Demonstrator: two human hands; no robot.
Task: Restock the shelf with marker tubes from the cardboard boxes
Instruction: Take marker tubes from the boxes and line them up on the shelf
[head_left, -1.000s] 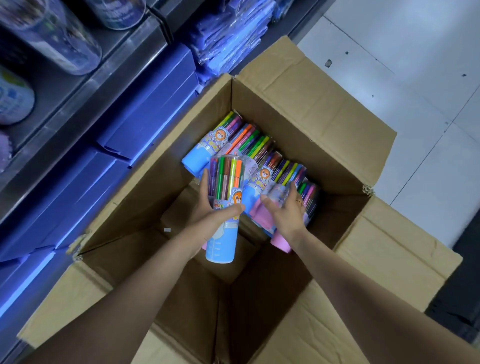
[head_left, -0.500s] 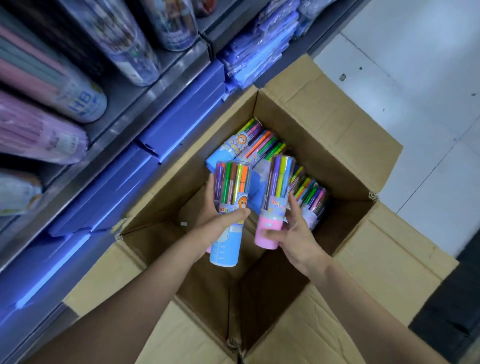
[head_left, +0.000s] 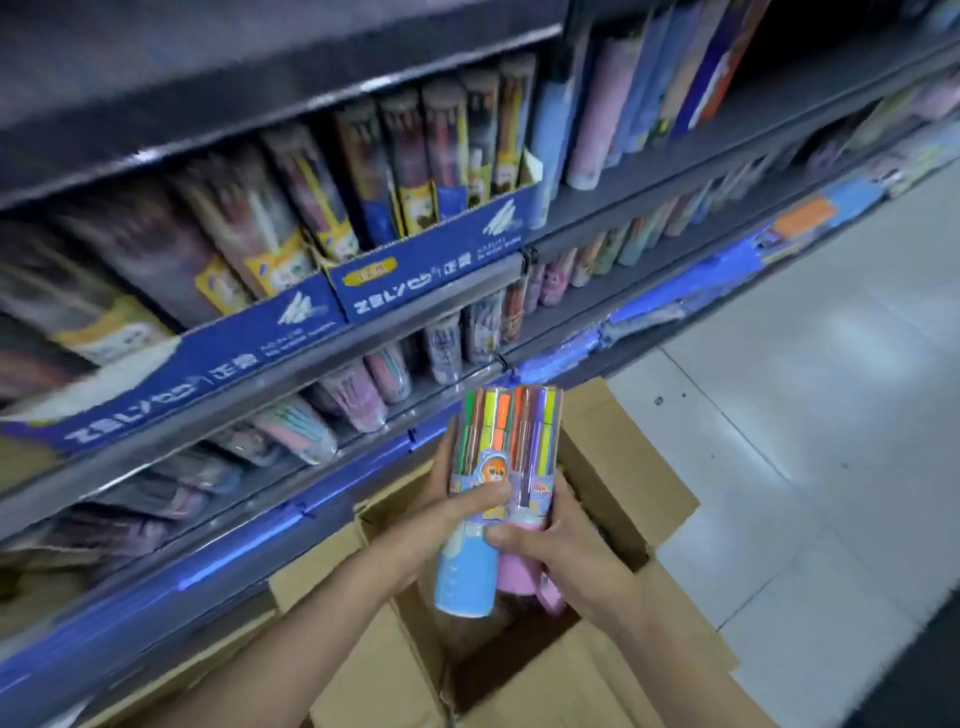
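Two marker tubes are pressed side by side above the open cardboard box (head_left: 618, 467). The blue-based tube (head_left: 465, 577) is in my left hand (head_left: 441, 519), whose thumb lies across its label. The pink-based tube (head_left: 519, 566) is in my right hand (head_left: 561, 556). Both tubes stand nearly upright, their clear tops full of coloured markers (head_left: 511, 426). A further pink end (head_left: 553, 597) shows below my right hand; I cannot tell whether it is a third tube. The box's inside is mostly hidden by my hands.
A metal shelf unit (head_left: 426, 306) fills the left and top, with blue display trays (head_left: 426, 280) of pencil tubes and lower rows of pastel tubes (head_left: 358, 395). Blue packs lie on the bottom shelf (head_left: 675, 291). Pale tiled floor (head_left: 805, 415) lies to the right.
Both hands have lifted their tubes out of the box and brought them together. My view has swung up from the box to the shelves.
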